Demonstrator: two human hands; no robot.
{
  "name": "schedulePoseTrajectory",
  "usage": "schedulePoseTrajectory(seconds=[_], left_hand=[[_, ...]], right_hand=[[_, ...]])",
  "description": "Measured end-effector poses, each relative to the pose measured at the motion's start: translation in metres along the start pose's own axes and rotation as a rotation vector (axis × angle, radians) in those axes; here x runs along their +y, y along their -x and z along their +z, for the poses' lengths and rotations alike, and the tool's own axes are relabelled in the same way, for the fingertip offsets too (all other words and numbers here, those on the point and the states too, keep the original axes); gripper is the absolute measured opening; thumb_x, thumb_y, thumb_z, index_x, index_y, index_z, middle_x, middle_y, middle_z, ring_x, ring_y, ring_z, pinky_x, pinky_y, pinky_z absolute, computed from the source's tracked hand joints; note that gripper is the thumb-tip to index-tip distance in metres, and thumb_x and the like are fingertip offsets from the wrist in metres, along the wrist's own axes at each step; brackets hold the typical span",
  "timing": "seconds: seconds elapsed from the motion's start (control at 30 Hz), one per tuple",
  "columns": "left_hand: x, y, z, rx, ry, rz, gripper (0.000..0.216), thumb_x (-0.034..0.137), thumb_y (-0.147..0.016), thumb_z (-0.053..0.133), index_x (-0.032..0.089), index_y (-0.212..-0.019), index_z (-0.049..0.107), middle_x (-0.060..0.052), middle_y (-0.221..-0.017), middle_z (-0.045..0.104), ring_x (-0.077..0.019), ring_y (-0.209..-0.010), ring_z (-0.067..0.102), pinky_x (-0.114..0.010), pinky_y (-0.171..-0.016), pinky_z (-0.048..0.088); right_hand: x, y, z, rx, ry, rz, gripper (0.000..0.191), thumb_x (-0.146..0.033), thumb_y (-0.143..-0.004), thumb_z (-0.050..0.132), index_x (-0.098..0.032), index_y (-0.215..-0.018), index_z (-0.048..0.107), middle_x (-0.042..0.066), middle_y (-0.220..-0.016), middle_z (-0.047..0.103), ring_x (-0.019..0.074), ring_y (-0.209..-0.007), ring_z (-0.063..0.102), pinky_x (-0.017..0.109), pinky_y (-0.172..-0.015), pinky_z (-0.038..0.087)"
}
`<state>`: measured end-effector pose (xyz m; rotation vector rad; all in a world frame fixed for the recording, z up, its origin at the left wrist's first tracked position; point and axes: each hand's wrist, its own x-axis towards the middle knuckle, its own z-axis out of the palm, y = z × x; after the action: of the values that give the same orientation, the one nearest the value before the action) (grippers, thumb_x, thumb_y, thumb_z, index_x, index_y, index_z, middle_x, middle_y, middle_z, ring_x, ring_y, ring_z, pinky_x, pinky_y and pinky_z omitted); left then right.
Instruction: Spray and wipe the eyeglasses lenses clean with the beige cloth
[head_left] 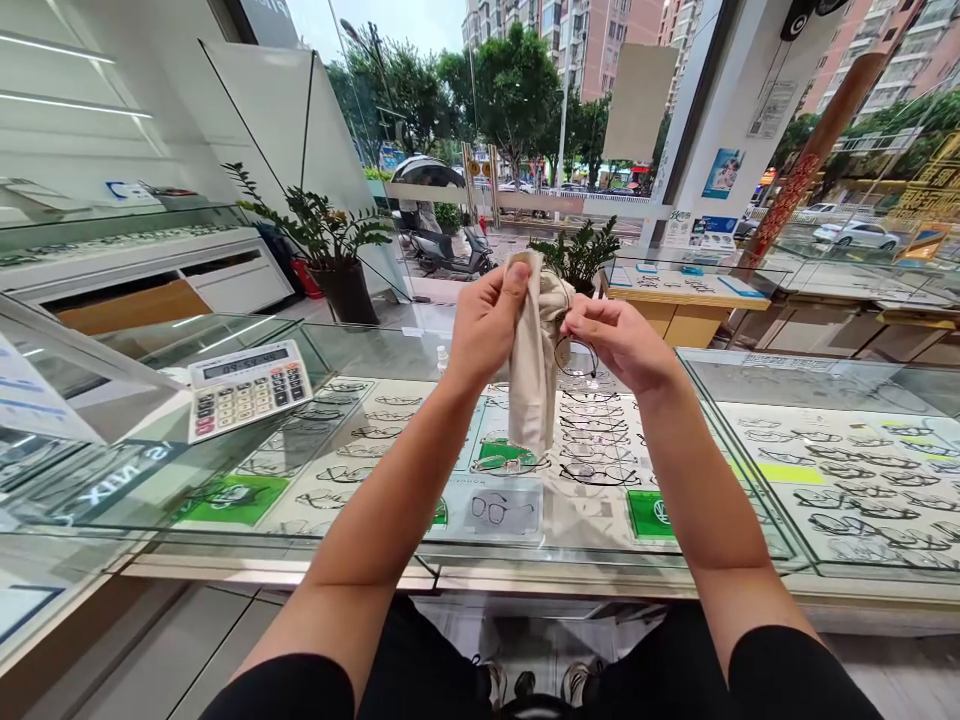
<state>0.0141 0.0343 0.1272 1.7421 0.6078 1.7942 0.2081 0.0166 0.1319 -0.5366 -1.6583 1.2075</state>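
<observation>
My left hand [486, 318] is raised over a glass counter and pinches the top of a beige cleaning cloth [532, 380] that hangs down from it. Close beside it, my right hand [619, 340] grips a pair of thin dark-rimmed round glasses [576, 357], pressed against the cloth. One lens shows below my right fingers; the other side is hidden in the cloth. Both hands are held at chest height, a little apart from the counter top.
The glass display counter [390, 545] holds several rows of spectacle frames and green cards. A calculator [247, 387] sits on it at the left. Potted plants [330, 245] stand behind, with more counters [847, 450] at the right and street windows beyond.
</observation>
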Motion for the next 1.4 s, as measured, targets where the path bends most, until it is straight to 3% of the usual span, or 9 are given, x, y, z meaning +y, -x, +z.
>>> schedulePoseTrajectory(seconds=[0.23, 0.33, 0.5, 0.67, 0.87, 1.03, 1.17, 1.33, 1.4], left_hand=[[0.016, 0.015, -0.076, 0.055, -0.246, -0.079, 0.049, 0.065, -0.095, 0.071, 0.02, -0.077, 0.066, -0.001, -0.069, 0.057, -0.0139, -0.062, 0.044, -0.026, -0.055, 0.034], [0.01, 0.032, -0.113, -0.006, -0.35, -0.292, 0.041, 0.06, -0.092, 0.072, 0.02, -0.086, 0.067, 0.001, -0.071, 0.058, -0.0146, -0.063, 0.045, -0.026, -0.059, 0.034], [-0.012, 0.064, -0.166, -0.264, -0.717, -0.638, 0.041, 0.061, -0.091, 0.068, 0.021, -0.085, 0.06, 0.003, -0.069, 0.056, -0.0163, -0.064, 0.049, -0.027, -0.062, 0.033], [-0.031, 0.079, -0.189, -0.541, -1.13, -0.649, 0.038, 0.059, -0.088, 0.064, 0.021, -0.083, 0.064, -0.008, -0.084, 0.074, -0.0273, -0.076, 0.065, -0.032, -0.065, 0.037], [-0.038, 0.065, -0.15, -0.469, -1.206, -0.397, 0.032, 0.048, -0.098, 0.052, 0.021, -0.105, 0.066, -0.015, -0.118, 0.076, -0.0342, -0.107, 0.067, -0.04, -0.081, 0.044], [-0.045, 0.051, -0.079, -0.353, -0.998, 0.093, 0.025, 0.043, -0.103, 0.05, 0.022, -0.097, 0.064, -0.012, -0.104, 0.076, -0.0308, -0.103, 0.065, -0.046, -0.095, 0.046], [-0.057, 0.061, -0.036, -0.172, -0.85, 0.291, 0.021, 0.037, -0.103, 0.053, 0.024, -0.09, 0.061, -0.009, -0.094, 0.075, -0.0283, -0.097, 0.066, -0.046, -0.094, 0.047], [-0.073, 0.088, -0.024, -0.076, -0.753, 0.372, 0.008, 0.031, -0.1, 0.061, 0.023, -0.1, 0.064, -0.01, -0.103, 0.076, -0.0277, -0.1, 0.069, -0.047, -0.094, 0.052], [-0.075, 0.094, -0.027, -0.061, -0.743, 0.404, 0.019, 0.03, -0.098, 0.066, 0.023, -0.115, 0.065, -0.011, -0.117, 0.076, -0.0291, -0.111, 0.07, -0.048, -0.1, 0.054]], right_hand=[[-0.007, 0.012, 0.0, 0.026, -0.079, 0.075, 0.028, -0.047, -0.079, 0.092, -0.023, -0.079, 0.079, 0.003, -0.096, 0.072, 0.0162, -0.094, 0.064, 0.032, -0.088, 0.052], [0.003, 0.014, 0.002, 0.004, -0.131, 0.124, 0.029, -0.049, -0.08, 0.092, -0.023, -0.083, 0.08, 0.003, -0.095, 0.078, 0.016, -0.093, 0.069, 0.033, -0.089, 0.055], [0.027, 0.026, 0.002, 0.055, -0.203, 0.179, 0.036, -0.052, -0.075, 0.096, -0.021, -0.082, 0.079, 0.003, -0.089, 0.08, 0.0128, -0.085, 0.071, 0.03, -0.088, 0.057], [0.048, 0.04, -0.004, 0.15, -0.24, 0.198, 0.037, -0.052, -0.073, 0.098, -0.021, -0.081, 0.079, 0.003, -0.089, 0.081, 0.0133, -0.088, 0.073, 0.03, -0.089, 0.058], [0.068, 0.042, -0.01, 0.288, -0.327, 0.247, 0.044, -0.053, -0.062, 0.102, -0.02, -0.076, 0.077, 0.001, -0.082, 0.078, 0.0119, -0.079, 0.07, 0.029, -0.083, 0.057], [0.078, 0.043, -0.013, 0.352, -0.337, 0.263, 0.046, -0.051, -0.056, 0.104, -0.02, -0.074, 0.075, 0.0, -0.078, 0.077, 0.0133, -0.077, 0.071, 0.03, -0.082, 0.057], [0.081, 0.043, -0.011, 0.383, -0.314, 0.25, 0.044, -0.046, -0.053, 0.103, -0.021, -0.072, 0.073, 0.0, -0.075, 0.076, 0.0141, -0.077, 0.07, 0.031, -0.084, 0.056], [0.085, 0.043, 0.001, 0.388, -0.246, 0.222, 0.033, -0.04, -0.058, 0.098, -0.021, -0.068, 0.072, 0.0, -0.071, 0.074, 0.0157, -0.076, 0.068, 0.033, -0.084, 0.053], [0.087, 0.043, 0.006, 0.371, -0.173, 0.207, 0.03, -0.039, -0.061, 0.096, -0.022, -0.068, 0.073, 0.0, -0.07, 0.073, 0.0164, -0.076, 0.066, 0.034, -0.082, 0.052]])
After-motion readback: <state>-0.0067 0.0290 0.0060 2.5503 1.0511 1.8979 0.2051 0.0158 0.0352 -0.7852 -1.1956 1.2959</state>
